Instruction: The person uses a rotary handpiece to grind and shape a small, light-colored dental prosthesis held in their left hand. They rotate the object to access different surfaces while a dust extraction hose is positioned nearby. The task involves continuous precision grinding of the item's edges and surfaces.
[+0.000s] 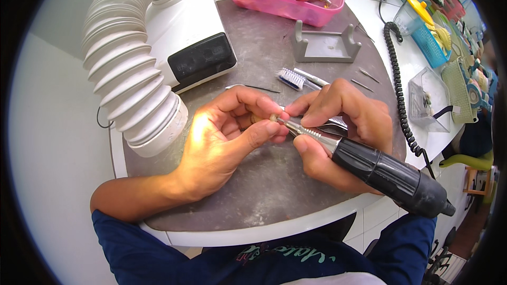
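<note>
Smooth grey counter (253,203) with a curved white edge supports the work area; pale smears mark its face. White corrugated flexible hose (124,68) terminates in a smooth round collar to the left of the work; dust could drift past if the collar is not aimed at it. Black coiled cord (393,63) runs down the right side; if it feeds the tool, a snag could jerk the tip. Cylindrical rotary handpiece (385,166), with a ribbed black body and a silver metal nose, lies in the right hand (348,121), whose fingers close around the nose. Left hand (222,132) is curled, with thumb and fingertips pinching a small pale piece (274,117) directly at the handpiece's tip. Primary hazard: a slip off the hard-looking piece could injure the left fingertips. Too light a pinch could release the piece; excess pressure could chip it.
</note>
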Motion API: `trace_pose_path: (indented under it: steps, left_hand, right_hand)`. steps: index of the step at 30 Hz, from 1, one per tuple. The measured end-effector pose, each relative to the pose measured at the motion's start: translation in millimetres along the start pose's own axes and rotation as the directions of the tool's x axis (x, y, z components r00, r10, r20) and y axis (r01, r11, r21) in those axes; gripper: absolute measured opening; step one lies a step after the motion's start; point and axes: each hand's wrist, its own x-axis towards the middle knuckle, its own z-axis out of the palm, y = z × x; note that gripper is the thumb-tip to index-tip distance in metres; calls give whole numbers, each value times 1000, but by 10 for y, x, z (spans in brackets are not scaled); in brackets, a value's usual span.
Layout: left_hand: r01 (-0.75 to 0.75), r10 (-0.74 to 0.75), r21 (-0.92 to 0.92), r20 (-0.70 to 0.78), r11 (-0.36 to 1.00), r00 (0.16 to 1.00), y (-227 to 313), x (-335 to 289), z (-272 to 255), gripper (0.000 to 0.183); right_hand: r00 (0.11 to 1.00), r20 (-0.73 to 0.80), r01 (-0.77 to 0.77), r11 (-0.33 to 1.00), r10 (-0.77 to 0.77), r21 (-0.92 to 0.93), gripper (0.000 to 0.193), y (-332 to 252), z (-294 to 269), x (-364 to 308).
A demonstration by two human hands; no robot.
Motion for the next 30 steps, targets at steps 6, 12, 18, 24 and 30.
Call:
trace_pose_path:
  steps: [6,12,18,24,30]
  left_hand:
    - [10,-10,52,-11,999,1000,26,37,-1,19]
    - [-13,12,53,28,999,1000,-11,12,-17,18]
    - [-18,17,60,23,998,1000,-27,3,-19,18]
    - [-2,2,11,17,1000,1000,-25,9,-5,19]
    - [5,-6,28,20,1000,1000,1,4,5,19]
  right_hand:
    - [998,-56,25,1000,-26,-13,21,40,22,28]
    - [995,-65,77,997,-77,-6,20,16,10,57]
    - [999,-37,35,999,-34,10,20,21,13,40]
    - [987,85,-138,990,138,-8,21,-68,-74,-1]
    - [985,92,-144,989,145,-16,19,-78,-74,7]
